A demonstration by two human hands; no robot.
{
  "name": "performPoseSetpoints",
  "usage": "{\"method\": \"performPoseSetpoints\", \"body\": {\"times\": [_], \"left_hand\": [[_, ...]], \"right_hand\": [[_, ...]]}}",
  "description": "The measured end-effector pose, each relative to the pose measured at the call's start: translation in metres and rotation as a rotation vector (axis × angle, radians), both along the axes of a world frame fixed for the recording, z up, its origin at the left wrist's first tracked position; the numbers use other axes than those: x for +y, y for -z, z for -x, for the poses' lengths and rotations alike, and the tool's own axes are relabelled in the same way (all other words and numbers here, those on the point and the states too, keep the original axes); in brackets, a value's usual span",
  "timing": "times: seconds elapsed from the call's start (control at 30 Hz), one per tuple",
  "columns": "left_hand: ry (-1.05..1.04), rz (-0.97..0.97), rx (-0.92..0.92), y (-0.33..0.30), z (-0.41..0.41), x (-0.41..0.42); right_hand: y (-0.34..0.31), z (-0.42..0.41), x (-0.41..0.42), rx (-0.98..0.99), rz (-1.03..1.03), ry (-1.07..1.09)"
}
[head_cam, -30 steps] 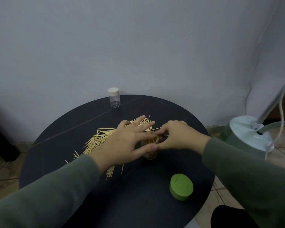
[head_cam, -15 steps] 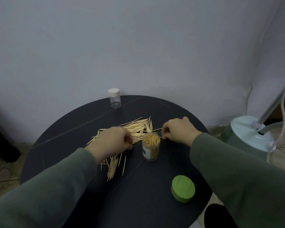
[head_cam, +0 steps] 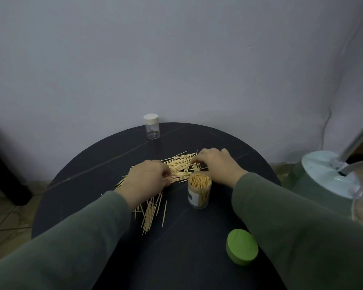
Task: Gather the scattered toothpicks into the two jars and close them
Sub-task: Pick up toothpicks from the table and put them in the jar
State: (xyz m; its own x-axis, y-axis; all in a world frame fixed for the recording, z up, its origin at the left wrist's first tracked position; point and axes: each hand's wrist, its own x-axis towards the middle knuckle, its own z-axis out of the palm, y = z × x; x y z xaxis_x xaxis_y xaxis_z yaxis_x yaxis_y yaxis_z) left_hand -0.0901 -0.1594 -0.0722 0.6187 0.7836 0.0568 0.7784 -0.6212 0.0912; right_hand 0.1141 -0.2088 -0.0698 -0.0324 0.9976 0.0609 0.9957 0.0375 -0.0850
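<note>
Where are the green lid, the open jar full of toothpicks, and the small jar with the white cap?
green lid [head_cam: 241, 245], head view, on its flat top.
open jar [head_cam: 198, 196], head view, on its clear side wall.
small jar [head_cam: 152, 130], head view, on its clear body under the white cap.

The bench [head_cam: 197, 248] is showing a matte black top crossed by thin pale lines. Pale yellow-tan toothpicks [head_cam: 149, 216] are lying against it. The open jar [head_cam: 199, 193] is showing clear walls, a white label with a green patch, and tan toothpick ends. The loose lid [head_cam: 241, 249] is showing plain bright green. The small far jar [head_cam: 151, 126] is showing clear, with a cream-white cap. Both sleeves [head_cam: 76, 243] are showing dull olive green. The wall [head_cam: 176, 59] is showing flat grey-blue.
</note>
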Motion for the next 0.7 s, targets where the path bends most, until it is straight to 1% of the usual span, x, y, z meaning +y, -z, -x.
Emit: {"method": "performPoseSetpoints", "body": {"times": [0.1, 0.3, 0.43, 0.5, 0.6, 0.7], "left_hand": [[0.008, -0.015, 0.028, -0.0001, -0.0009, -0.0001], [0.021, -0.074, 0.088, 0.0009, -0.002, 0.0003], [0.015, -0.093, 0.08, 0.0012, -0.0009, -0.0002], [0.008, -0.095, 0.073, 0.0011, 0.0002, 0.0008], [0.006, -0.086, 0.064, 0.0013, -0.0006, 0.0015], [0.009, -0.076, 0.067, 0.0022, -0.0036, -0.0007]], "right_hand": [[0.0006, 0.0039, 0.0032, -0.04, 0.02, -0.044], [0.0004, 0.0086, 0.009, -0.004, 0.009, -0.086], [-0.0005, 0.0061, 0.0081, -0.05, -0.007, -0.089], [-0.0006, 0.0038, 0.0065, -0.082, -0.012, -0.125], [-0.001, 0.0018, 0.0048, -0.117, 0.034, -0.223], [-0.001, 0.0033, 0.005, -0.13, 0.059, -0.251]]}}
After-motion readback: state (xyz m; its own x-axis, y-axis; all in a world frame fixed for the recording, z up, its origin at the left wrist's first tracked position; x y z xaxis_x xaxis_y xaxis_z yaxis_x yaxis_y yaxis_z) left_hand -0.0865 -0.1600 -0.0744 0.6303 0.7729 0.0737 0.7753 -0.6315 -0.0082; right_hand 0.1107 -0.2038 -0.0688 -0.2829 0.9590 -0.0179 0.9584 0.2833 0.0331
